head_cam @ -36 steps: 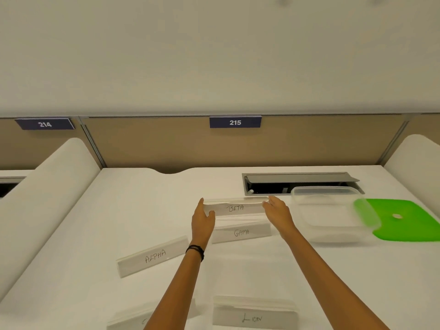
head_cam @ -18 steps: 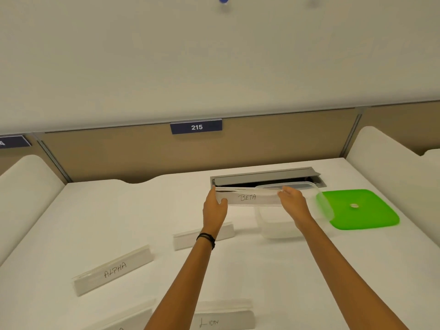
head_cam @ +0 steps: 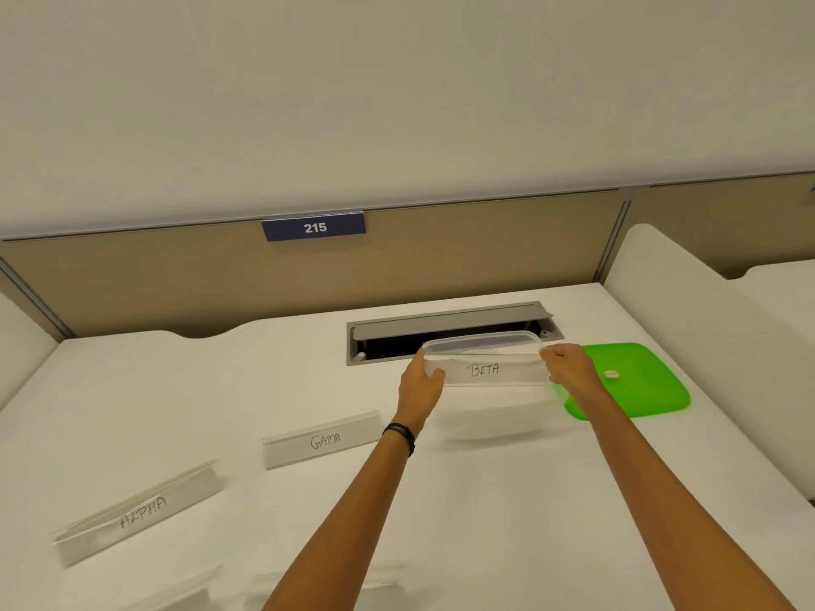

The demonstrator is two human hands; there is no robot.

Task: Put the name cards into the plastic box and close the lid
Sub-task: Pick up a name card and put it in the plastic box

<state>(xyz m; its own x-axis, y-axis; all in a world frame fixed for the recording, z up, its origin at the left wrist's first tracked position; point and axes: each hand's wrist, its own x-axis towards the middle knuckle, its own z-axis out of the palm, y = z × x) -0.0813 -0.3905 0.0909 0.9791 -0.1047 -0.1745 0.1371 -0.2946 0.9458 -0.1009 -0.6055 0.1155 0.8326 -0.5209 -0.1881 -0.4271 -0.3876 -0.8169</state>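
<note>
I hold the BETA name card (head_cam: 485,370) by its two ends, my left hand (head_cam: 419,383) on the left end and my right hand (head_cam: 569,366) on the right end. The card hangs level over the open clear plastic box (head_cam: 485,416), about at its rim. The green lid (head_cam: 635,381) lies flat on the table just right of the box. The GAMA card (head_cam: 322,441) stands left of the box, and the ALPHA card (head_cam: 136,513) stands further left and nearer me. Parts of two more cards (head_cam: 383,579) show at the bottom edge.
A grey cable hatch (head_cam: 450,321) stands open in the white table (head_cam: 176,390) right behind the box. A tan partition with a blue 215 label (head_cam: 314,227) backs the table. A white side divider (head_cam: 688,302) rises at the right.
Both hands have carried the BETA card to the right, from above the GAMA card to over the plastic box. The view has swung right with them.
</note>
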